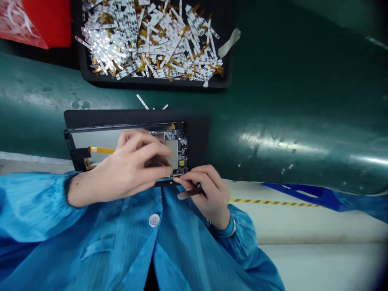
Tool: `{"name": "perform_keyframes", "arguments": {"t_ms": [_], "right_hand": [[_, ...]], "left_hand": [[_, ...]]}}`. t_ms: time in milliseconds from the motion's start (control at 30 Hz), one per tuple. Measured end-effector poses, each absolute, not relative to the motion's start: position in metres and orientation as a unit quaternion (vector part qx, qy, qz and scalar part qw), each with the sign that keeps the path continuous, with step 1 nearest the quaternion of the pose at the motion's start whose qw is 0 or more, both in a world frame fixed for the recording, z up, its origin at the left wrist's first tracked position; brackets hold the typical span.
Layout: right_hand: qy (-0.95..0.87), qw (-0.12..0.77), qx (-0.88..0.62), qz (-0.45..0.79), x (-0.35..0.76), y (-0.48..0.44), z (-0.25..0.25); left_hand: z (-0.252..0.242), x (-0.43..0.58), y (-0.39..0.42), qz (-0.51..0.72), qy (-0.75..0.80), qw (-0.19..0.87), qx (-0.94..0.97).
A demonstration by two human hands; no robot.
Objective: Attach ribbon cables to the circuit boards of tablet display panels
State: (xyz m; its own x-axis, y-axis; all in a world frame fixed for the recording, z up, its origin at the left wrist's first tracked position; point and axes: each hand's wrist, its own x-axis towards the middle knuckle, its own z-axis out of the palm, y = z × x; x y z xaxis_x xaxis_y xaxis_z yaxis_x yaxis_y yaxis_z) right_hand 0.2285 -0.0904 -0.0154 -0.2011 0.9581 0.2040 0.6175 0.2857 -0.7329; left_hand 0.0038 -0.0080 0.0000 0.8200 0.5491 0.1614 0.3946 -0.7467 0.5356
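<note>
A tablet (97, 139) lies open and face down on a black mat (136, 117), with a circuit board (178, 139) at its right end. My left hand (130, 159) covers the middle of the tablet, its fingertips on a metal shield plate (173, 153). Whether those fingers pinch anything is hidden. A yellow flex strip (101, 150) runs out from under that hand. My right hand (207, 194) grips a brown spudger (188, 194), with its fingertips at the tablet's near edge.
A black tray (154, 84) heaped with several white and amber flex strips stands beyond the mat. A few loose strips (142, 101) lie near the mat. A red bag (45, 24) sits at the far left, on a green curved surface (273, 101).
</note>
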Motion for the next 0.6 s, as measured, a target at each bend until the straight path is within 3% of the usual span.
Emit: {"name": "perform_keyframes", "arguments": {"t_ms": [133, 300, 500, 600], "right_hand": [[-0.715, 0.366, -0.542, 0.248, 0.230, -0.088, -0.019], [-0.728, 0.347, -0.536, 0.251, 0.232, -0.084, -0.017], [-0.699, 0.330, -0.535, 0.340, 0.239, -0.078, -0.014], [-0.616, 0.383, -0.519, 0.452, 0.250, -0.075, -0.014]], "left_hand": [[0.001, 0.006, -0.009, 0.135, 0.216, 0.203, 0.946], [0.010, 0.006, 0.001, 0.126, 0.151, 0.131, 0.972], [0.025, 0.026, 0.026, -0.006, 0.025, 0.410, 0.912], [0.028, 0.026, 0.033, -0.029, 0.041, 0.423, 0.905]]}}
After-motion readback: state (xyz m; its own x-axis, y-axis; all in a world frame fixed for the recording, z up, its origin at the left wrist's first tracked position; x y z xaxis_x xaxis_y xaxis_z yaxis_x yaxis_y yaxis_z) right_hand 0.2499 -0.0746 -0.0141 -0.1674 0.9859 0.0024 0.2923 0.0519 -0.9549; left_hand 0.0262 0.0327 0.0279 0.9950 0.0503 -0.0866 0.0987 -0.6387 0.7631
